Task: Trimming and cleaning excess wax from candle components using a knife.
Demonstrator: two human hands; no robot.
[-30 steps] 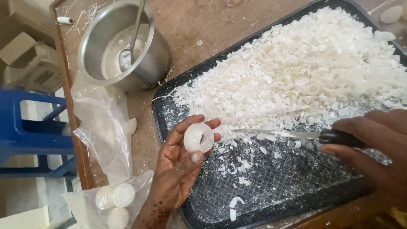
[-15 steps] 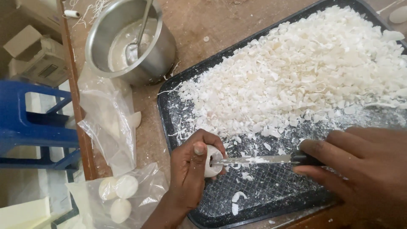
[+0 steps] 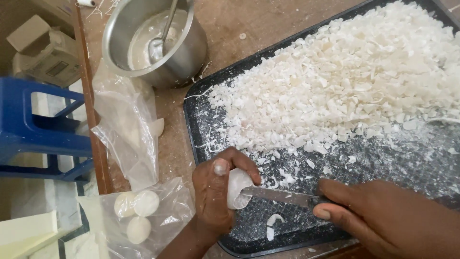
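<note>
My left hand (image 3: 215,194) grips a round white wax-like disc (image 3: 236,186) over the near left corner of a black tray (image 3: 191,127). My right hand (image 3: 383,216) holds a knife (image 3: 280,195) by its dark handle, with the blade tip pressed into the disc. A big heap of white shavings (image 3: 345,76) covers the far part of the tray. A few loose flakes (image 3: 272,225) lie under the blade.
A steel pot (image 3: 191,52) with a spoon (image 3: 160,41) stands at the back left on the brown table. Clear plastic bags (image 3: 127,124) lie left of the tray; one holds three white discs (image 3: 136,211). A blue stool (image 3: 33,129) stands beyond the table edge.
My left hand turned the disc from flat on the open palm to a closed grip. The knife came in from the right and its blade now meets the disc.
</note>
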